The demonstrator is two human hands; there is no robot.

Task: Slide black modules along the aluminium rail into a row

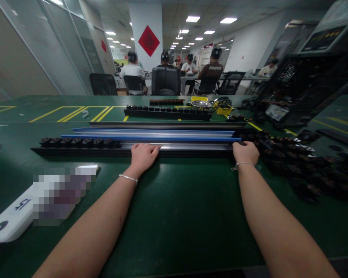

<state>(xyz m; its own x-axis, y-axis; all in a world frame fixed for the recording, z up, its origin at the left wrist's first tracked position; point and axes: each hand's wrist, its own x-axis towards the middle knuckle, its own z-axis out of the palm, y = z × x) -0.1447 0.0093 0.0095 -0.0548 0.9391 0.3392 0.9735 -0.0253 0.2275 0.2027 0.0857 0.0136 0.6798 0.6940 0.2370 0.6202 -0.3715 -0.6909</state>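
Black blocks sit along the left of the black channel on the tabletop, left hand mid-channel, grip unclear, right hand seemingly pinching a small dark piece at its right end, could jam if tilted.

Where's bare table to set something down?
Widest free patch of green table: between left arm and right arm, this side of the long black rail. A smaller one lies between that rail and the white object. Crowded: beyond the rail, with blue-edged strips; right of the right hand, with heaped black parts.
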